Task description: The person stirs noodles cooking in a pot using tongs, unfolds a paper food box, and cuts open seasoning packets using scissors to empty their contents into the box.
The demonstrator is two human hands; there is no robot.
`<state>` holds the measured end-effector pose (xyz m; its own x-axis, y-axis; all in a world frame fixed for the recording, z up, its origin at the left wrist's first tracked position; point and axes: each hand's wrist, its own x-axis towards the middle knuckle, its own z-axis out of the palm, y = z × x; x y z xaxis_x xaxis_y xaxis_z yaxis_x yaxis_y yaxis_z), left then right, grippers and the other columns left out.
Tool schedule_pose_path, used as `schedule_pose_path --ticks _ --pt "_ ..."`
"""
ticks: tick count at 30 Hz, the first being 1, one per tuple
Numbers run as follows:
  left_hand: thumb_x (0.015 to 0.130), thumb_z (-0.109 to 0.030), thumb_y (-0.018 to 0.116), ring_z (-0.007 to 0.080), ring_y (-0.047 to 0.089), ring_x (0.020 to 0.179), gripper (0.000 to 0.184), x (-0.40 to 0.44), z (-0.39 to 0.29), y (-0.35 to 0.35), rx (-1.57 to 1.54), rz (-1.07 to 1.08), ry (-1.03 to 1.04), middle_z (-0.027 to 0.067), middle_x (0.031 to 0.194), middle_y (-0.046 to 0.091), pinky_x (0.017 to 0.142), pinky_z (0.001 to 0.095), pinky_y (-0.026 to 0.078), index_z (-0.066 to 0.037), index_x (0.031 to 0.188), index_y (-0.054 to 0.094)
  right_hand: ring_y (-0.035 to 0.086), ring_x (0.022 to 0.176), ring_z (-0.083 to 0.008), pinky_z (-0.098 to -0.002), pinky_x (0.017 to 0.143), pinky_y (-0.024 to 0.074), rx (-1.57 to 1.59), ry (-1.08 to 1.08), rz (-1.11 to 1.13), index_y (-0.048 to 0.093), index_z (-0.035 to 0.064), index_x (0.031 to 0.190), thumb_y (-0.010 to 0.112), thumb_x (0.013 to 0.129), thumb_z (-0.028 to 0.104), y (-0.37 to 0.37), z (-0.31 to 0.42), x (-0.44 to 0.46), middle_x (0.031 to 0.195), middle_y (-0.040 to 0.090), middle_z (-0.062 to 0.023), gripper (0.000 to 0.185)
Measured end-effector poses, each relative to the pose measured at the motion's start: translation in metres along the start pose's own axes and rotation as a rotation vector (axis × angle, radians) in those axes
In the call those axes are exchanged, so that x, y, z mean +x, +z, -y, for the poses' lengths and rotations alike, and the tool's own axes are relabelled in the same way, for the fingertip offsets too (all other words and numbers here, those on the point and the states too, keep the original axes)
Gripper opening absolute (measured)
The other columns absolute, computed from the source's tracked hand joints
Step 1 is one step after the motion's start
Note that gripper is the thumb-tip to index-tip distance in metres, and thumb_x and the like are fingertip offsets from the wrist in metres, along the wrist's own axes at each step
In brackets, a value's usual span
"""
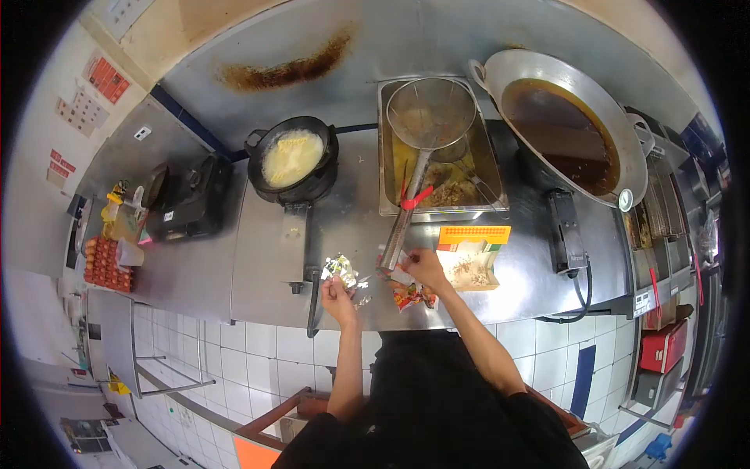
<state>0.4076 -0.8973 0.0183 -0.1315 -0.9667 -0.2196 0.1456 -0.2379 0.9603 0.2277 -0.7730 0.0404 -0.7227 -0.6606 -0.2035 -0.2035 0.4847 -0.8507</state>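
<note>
My left hand (338, 300) is closed around the lower edge of a crumpled silver foil packet (341, 271) above the steel counter. To its right, my right hand (424, 270) pinches at a red printed wrapper (412, 297); the exact grip is partly hidden. The handle of a mesh strainer (432, 117) passes just left of my right fingers, with a red band tied on it. Beside that hand stands an open orange and white cardboard box (474, 266) with crumbs in it. Noodles (294, 159) lie in pale bubbling liquid in a black pot (328, 166) farther back.
A rectangular steel pan (387, 205) of oil lies under the strainer. At the right is a big wok (574, 72) of dark liquid. A black stove (187, 205) and egg trays (108, 266) are at the left. Cables hang over the counter's front edge.
</note>
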Motion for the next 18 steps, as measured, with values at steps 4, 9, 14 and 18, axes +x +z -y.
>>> schedule_pose_path --ticks 4,9,14,18 --pt "0.097 -0.024 0.061 0.0050 0.053 0.069 0.016 -0.014 0.001 -0.010 -0.026 -0.043 -0.002 -0.0034 0.080 0.058 0.058 0.0219 0.045 -0.009 0.098 0.056 0.069 0.069 -0.0256 -0.0358 0.066 0.0525 -0.004 -0.022 0.019 0.070 -0.0030 0.091 0.061 0.082 0.017 0.000 -0.010 -0.006 0.074 0.069 -0.0173 0.024" --pt "0.097 -0.024 0.060 0.0055 0.053 0.070 0.015 -0.024 0.001 -0.011 -0.060 -0.045 -0.037 -0.0021 0.084 0.057 0.059 0.0230 0.045 -0.009 0.099 0.056 0.070 0.070 -0.0262 -0.0364 0.067 0.0532 0.028 -0.132 -0.060 0.068 -0.0039 0.092 0.060 0.082 0.016 0.007 -0.006 -0.010 0.073 0.069 -0.0182 0.023" --pt "0.097 -0.021 0.061 0.0068 0.054 0.072 0.014 -0.030 0.001 -0.021 -0.096 -0.039 -0.063 -0.0006 0.087 0.059 0.060 0.0233 0.045 -0.009 0.101 0.056 0.068 0.072 -0.0312 -0.0394 0.070 0.0529 -0.054 -0.152 -0.127 0.067 -0.0023 0.098 0.063 0.083 0.016 0.004 0.025 -0.026 0.075 0.068 -0.0185 0.024" --pt "0.097 -0.022 0.061 0.0074 0.054 0.074 0.015 -0.028 -0.003 -0.030 -0.059 -0.056 -0.043 -0.0004 0.087 0.059 0.060 0.0237 0.045 -0.009 0.102 0.056 0.062 0.095 -0.0389 -0.0453 0.085 0.0493 -0.282 -0.493 -0.165 0.067 0.0007 0.098 0.065 0.083 0.016 0.041 0.016 -0.024 0.095 0.064 -0.0216 0.022"
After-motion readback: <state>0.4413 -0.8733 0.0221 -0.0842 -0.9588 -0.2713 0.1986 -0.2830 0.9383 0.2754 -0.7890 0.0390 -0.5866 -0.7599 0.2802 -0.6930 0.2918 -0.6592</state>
